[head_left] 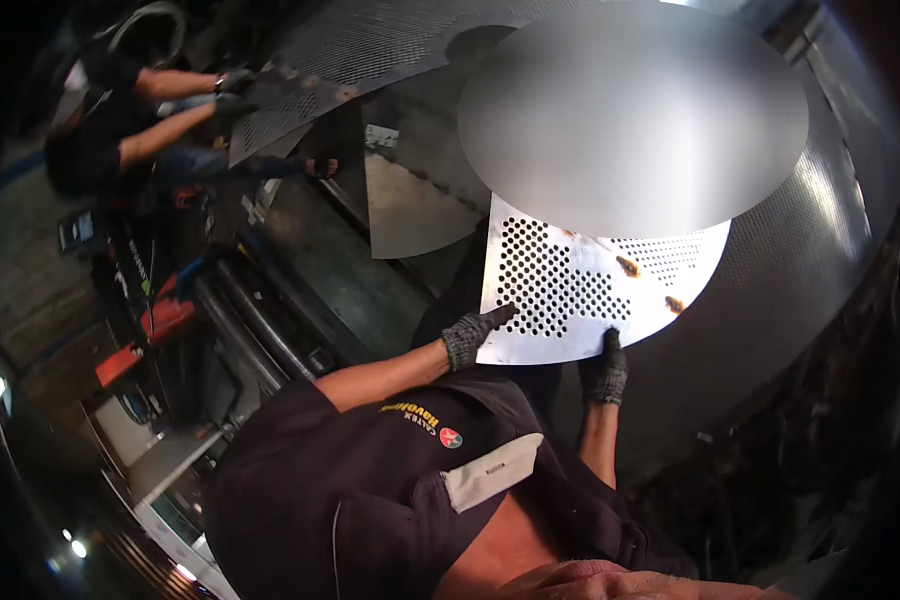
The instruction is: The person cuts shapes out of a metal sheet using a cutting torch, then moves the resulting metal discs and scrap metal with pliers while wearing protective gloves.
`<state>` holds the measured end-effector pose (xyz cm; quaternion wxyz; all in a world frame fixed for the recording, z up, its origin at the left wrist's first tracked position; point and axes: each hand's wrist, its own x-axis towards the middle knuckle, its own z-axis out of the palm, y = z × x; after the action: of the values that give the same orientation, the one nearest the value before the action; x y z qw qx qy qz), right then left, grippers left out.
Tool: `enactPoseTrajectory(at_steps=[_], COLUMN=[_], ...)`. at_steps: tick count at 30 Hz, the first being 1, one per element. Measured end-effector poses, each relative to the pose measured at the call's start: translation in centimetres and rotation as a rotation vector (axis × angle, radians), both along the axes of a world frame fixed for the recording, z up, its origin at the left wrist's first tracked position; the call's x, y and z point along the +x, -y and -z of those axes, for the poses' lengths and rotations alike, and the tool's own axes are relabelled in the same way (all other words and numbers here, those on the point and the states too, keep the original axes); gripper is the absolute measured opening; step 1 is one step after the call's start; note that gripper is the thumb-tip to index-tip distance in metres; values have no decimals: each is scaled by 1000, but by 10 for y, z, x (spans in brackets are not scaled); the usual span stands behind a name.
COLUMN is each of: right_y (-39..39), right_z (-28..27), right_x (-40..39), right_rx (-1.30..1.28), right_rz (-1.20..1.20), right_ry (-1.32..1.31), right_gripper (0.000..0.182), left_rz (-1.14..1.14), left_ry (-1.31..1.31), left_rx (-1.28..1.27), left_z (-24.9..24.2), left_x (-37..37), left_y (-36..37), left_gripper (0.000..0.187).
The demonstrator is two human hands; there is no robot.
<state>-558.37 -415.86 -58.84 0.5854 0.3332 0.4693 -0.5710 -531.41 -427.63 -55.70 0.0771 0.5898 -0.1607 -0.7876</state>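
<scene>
A bright perforated metal plate (pixel 590 318) with a curved edge lies in front of my chest. It has round holes in patterned groups and a few brown scorch-like marks. My left hand (pixel 473 338), in a grey knitted glove, grips its near left corner with the thumb on top. At the near edge, farther right, my gloved right hand (pixel 605 375) also pinches the plate, thumb over the face. The fingers under the plate are hidden. A large blurred oval covers the plate's far part.
Another person (pixel 100 120) at upper left wears dark gloves and holds a perforated sheet (pixel 275 125). A plain grey metal piece (pixel 420 205) stands between us. Dark pipes (pixel 245 325) and a red part (pixel 170 315) are at left. A large curved mesh surface (pixel 780 260) is at right.
</scene>
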Motion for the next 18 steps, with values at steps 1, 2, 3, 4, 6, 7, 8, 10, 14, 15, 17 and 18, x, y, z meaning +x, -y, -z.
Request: enactPoseTrajectory(at_steps=[1,2,3,4,6,7,8,10,14,15,17,18], right_y=[1,-2,-12,-30,-33,-29,-21,-19,-7,23,52,47], right_z=[1,3,10,7,-28,-43,-53,-9,123,108,100,122], right_x=[-1,-2,-9,-25,-30,-39,-45,-81,-239,-254,-264,-276], right_rx=[-34,-58,4,86,-62,-80,-107,-213,-127,-201,190,123], right_rz=[-44,-78,-224,-363,-664,-482,-304,-389,-355,-260,-394,-533], right_ry=[14,30,32,26,-361,-132,96,148,-88,-26,-146,-100], right_gripper=[51,50,50,50,49,50,51,62,80,81,66,63], left_rz=[141,291,94,-99,-14,-14,-20,-12,-11,-21,194,262], left_ry=[141,289,173,47,75,81,87,120,153,101,222,248], left_rx=[-103,-189,19,242,36,-6,-52,-159,-18,-69,-250,-251], left_z=[-13,-32,-35,-41,-65,-78,-88,-37,-51,-15,-23,-18], left_x=[-4,-5,-3,-11,-19,-25,-26,-15,-10,7,6,9], left_y=[2,12,16,7,13,11,8,-5,2,-12,-8,-9], left_gripper=[53,52,50,49,45,47,49,50,47,46,53,57])
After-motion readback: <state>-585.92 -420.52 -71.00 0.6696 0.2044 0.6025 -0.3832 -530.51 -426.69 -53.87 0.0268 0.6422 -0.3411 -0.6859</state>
